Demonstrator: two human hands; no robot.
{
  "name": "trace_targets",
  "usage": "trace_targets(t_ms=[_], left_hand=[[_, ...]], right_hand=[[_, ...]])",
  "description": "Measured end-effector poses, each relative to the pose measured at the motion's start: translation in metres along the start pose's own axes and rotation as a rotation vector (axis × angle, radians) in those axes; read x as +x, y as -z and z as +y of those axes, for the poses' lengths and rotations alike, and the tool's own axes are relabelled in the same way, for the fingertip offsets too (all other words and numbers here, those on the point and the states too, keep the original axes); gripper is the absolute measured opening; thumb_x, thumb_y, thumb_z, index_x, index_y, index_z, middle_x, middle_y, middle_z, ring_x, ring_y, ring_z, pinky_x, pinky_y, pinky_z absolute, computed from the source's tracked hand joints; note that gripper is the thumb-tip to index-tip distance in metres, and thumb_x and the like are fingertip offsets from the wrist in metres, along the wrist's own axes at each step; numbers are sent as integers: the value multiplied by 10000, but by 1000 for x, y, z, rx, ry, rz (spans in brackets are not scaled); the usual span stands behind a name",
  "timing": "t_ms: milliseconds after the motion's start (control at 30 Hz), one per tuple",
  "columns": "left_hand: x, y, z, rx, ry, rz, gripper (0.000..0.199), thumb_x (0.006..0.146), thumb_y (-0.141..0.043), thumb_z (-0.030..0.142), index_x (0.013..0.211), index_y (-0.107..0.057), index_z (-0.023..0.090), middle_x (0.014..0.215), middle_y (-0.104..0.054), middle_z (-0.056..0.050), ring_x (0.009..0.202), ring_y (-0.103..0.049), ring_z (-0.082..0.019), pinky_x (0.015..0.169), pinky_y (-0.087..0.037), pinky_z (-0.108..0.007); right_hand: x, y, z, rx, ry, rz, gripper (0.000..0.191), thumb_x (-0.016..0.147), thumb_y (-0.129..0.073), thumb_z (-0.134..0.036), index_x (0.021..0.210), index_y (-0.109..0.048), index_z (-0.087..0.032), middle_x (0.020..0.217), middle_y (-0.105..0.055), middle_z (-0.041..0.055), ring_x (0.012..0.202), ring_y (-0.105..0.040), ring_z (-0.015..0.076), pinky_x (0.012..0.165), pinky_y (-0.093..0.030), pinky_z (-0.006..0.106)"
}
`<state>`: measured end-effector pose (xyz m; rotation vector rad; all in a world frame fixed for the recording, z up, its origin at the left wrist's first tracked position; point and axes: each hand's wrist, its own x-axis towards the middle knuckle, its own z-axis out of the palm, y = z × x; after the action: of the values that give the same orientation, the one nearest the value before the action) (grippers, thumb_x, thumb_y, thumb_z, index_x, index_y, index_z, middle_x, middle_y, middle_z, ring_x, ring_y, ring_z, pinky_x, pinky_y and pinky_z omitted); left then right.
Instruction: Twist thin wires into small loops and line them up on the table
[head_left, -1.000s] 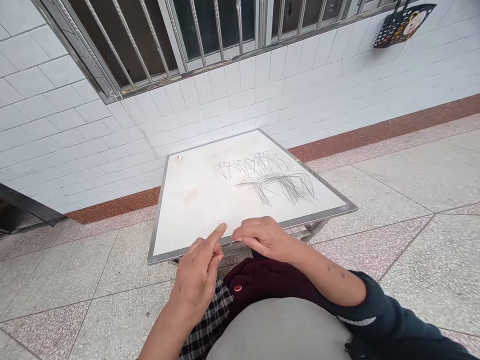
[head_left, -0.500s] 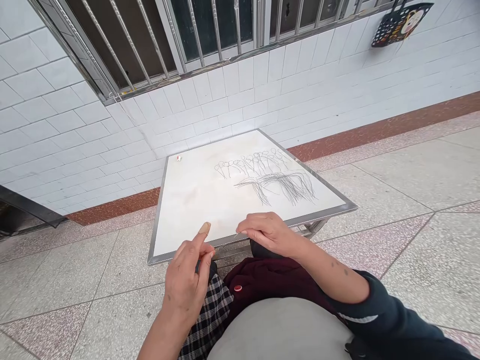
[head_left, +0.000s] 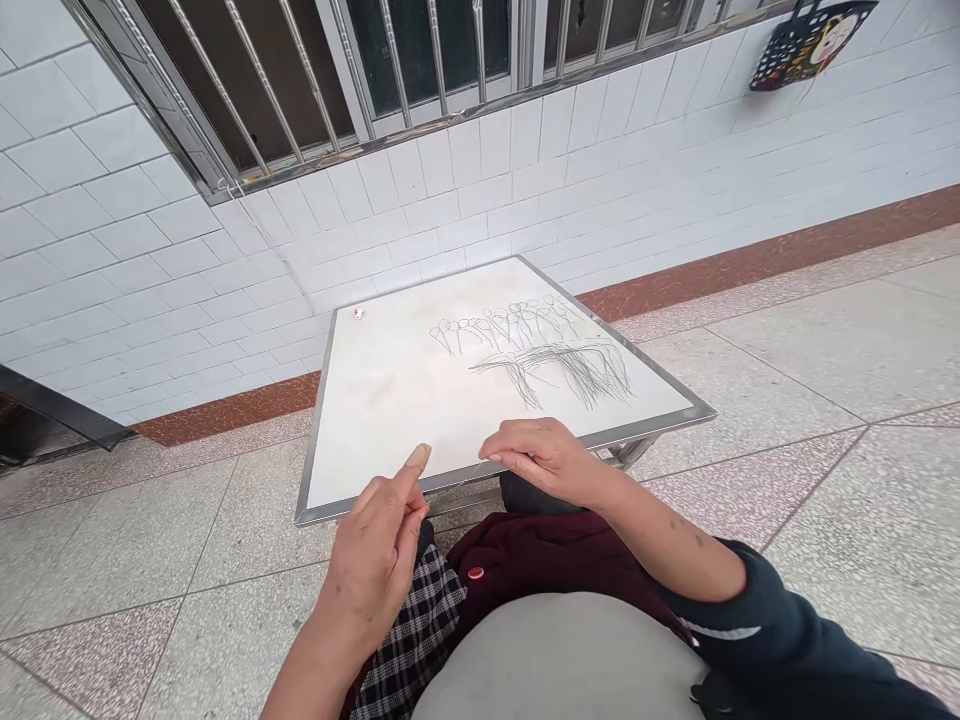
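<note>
Above the near edge of the white table (head_left: 390,400), my right hand (head_left: 544,455) is closed in a pinch, with a fine, pale strand (head_left: 481,465) faintly showing at its fingertips. My left hand (head_left: 382,530) is at its left, one digit stretched toward the table and the other fingertips pressed together. Whatever those fingertips hold is too small to make out. Farther back lies a row of thin, dark looped strands (head_left: 517,322). In front of the loops is a loose spread of straighter dark strands (head_left: 577,368).
A small white-and-red item (head_left: 358,314) rests at the table's far left corner. White tiled wall (head_left: 450,215) and a barred window (head_left: 420,60) stand behind it. A patterned bag (head_left: 810,45) hangs at upper right. Dark maroon cloth (head_left: 540,550) covers my lap, below the table edge.
My right hand has shifted slightly right and up. My left hand's outstretched digit has moved a little to the right. The strands on the table look the same.
</note>
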<state>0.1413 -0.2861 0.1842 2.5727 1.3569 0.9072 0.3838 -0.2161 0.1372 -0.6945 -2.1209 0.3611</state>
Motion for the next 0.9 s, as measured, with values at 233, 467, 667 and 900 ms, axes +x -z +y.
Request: trace_targets(t_ms=[233, 467, 667, 900], left_hand=[[-3, 1, -5, -26, -46, -158, 574, 932, -370, 116, 1463, -214, 266, 849, -575, -22, 764, -530, -149, 702, -485, -294], [-3, -1, -5, -37, 64, 12, 597, 902, -475, 149, 1436, -265, 313, 828, -614, 16, 745, -588, -129, 740, -505, -293], [0, 2, -2, -245, 371, 215, 581, 842, -585, 251, 1384, -383, 302, 879, -642, 5, 766, -629, -127, 747, -522, -288], [4, -2, 14, -261, 425, 245, 452, 869, -549, 315, 1315, -496, 268, 848, -685, -1, 814, -631, -145, 761, -495, -289]], right_hand=[[0, -1, 3, -27, 34, -51, 226, 951, -409, -212, 983, -632, -185, 763, -656, 24, 654, -567, 115, 599, -396, 210], [0, -1, 4, 12, -29, -11, 230, 950, -413, -227, 943, -640, -193, 794, -674, 29, 665, -589, 117, 614, -427, 215], [1, 0, 0, 100, -82, 84, 191, 937, -447, -212, 912, -635, -186, 793, -676, 31, 698, -612, 119, 634, -452, 214], [3, -4, -5, 98, -86, 52, 183, 932, -451, -202, 918, -634, -189, 812, -671, 26, 700, -599, 109, 634, -438, 206]])
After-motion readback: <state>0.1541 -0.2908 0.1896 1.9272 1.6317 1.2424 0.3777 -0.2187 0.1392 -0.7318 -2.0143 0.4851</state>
